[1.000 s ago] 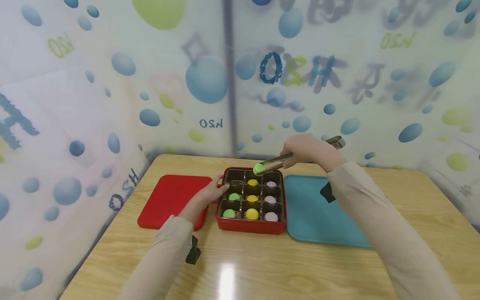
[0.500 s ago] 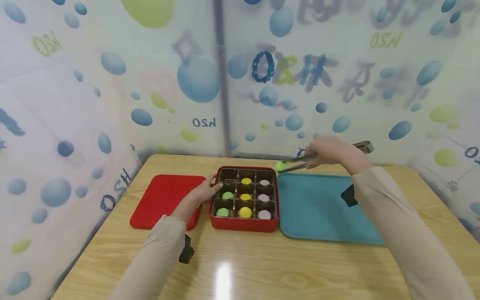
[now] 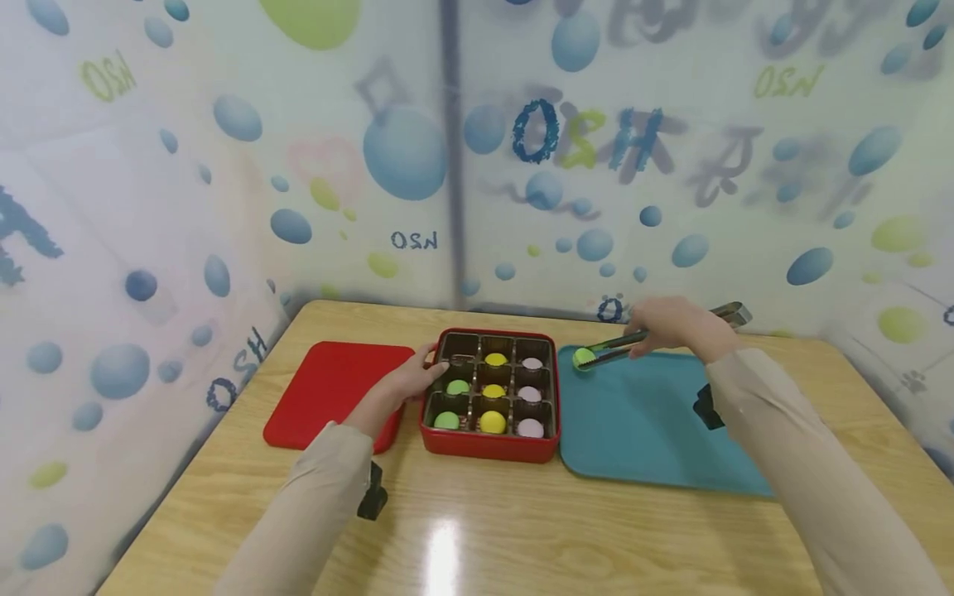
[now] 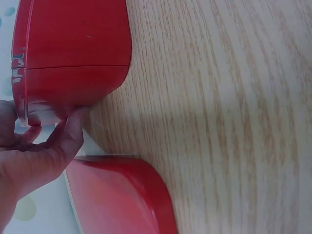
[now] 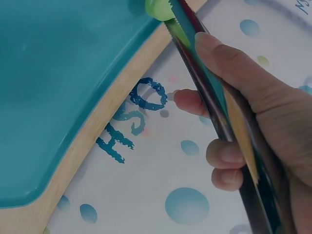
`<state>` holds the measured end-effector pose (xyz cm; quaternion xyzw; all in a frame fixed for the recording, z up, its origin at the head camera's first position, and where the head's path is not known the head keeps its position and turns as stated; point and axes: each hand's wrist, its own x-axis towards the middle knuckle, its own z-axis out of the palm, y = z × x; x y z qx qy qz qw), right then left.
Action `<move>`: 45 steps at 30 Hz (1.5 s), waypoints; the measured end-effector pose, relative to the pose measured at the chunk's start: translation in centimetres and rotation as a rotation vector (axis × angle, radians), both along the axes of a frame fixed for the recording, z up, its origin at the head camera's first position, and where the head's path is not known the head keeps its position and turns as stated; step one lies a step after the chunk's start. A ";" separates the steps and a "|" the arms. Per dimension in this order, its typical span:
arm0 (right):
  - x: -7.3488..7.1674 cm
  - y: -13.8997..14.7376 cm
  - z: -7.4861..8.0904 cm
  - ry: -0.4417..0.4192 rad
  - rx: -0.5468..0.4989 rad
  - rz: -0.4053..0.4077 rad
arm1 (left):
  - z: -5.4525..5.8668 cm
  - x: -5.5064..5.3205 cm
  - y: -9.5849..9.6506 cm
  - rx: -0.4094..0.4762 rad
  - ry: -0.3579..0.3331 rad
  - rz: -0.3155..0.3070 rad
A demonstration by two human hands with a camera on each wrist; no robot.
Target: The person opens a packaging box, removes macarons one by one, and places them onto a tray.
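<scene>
My right hand [image 3: 674,323] grips a pair of metal tongs [image 3: 605,358] by the middle. Pinched in the tongs' tips is a light green ball [image 3: 583,358], low over the far left corner of the blue tray [image 3: 656,430]; the right wrist view shows this ball [image 5: 158,9] at its top edge. With thumb and fingers, my left hand [image 3: 408,377] holds the left wall of a red box [image 3: 488,448]. Inside, a dark divider holds green balls [image 3: 458,387], yellow balls [image 3: 493,422] and pale lilac balls [image 3: 531,428]; the far left compartment has no ball.
A flat red lid [image 3: 331,389] lies left of the box, partly behind the left forearm. The tray lies directly right of the box. A patterned wall [image 3: 522,215] stands behind the wooden table [image 3: 522,530].
My right hand has carried the tongs and green ball rightward from above the box, then down over the tray. The left hand stays at the box's left side.
</scene>
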<state>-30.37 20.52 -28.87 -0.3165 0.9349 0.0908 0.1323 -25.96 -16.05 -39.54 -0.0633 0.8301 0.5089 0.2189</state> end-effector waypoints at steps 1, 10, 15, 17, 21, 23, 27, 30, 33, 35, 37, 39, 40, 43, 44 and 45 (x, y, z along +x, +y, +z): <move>0.0 -0.1 0.0 -0.004 0.004 0.000 | 0.0 0.0 0.0 0.002 -0.002 0.002; -0.2 -0.7 -0.3 -0.040 0.036 -0.001 | 0.2 0.1 0.2 -0.004 -0.012 -0.004; -0.2 -0.5 -0.4 -0.008 0.032 -0.015 | 0.2 0.0 0.2 -0.006 -0.014 0.014; -0.1 -0.1 -0.3 0.007 0.034 -0.025 | 0.2 -0.1 0.3 -0.008 -0.011 0.010; 0.1 0.7 0.2 0.005 0.005 -0.060 | 0.2 0.0 0.2 -0.005 -0.012 0.003; 0.3 0.9 0.5 -0.001 -0.043 -0.080 | 0.2 0.0 0.2 -0.001 -0.013 0.005; 0.7 0.5 1.1 0.006 -0.142 -0.057 | 0.1 0.0 0.1 0.006 -0.011 -0.004; 1.2 -0.7 1.4 0.019 -0.184 -0.015 | 0.0 0.0 0.0 0.006 -0.012 -0.009; 1.4 -2.6 1.5 0.043 -0.198 0.046 | 0.0 0.0 -0.1 -0.001 -0.008 -0.005; 1.6 -4.0 1.5 0.058 -0.196 0.087 | 0.0 0.0 -0.2 -0.004 -0.001 -0.010; 1.6 -5.6 1.4 0.064 -0.185 0.123 | 0.0 0.1 -0.2 -0.003 0.003 -0.010; 1.7 -7.1 1.2 0.045 -0.188 0.153 | -0.1 0.1 -0.3 0.004 0.007 -0.016; 1.8 -7.9 1.2 0.034 -0.185 0.160 | -0.1 0.2 -0.3 0.008 0.010 -0.021; 2.0 -10.0 1.1 0.010 -0.165 0.187 | -0.1 0.3 -0.2 0.019 0.017 -0.028; 2.0 -10.7 1.1 0.003 -0.156 0.202 | -0.1 0.3 -0.1 0.023 0.021 -0.030; 2.1 -11.3 1.1 -0.001 -0.138 0.209 | -0.1 0.4 0.0 0.021 0.027 -0.032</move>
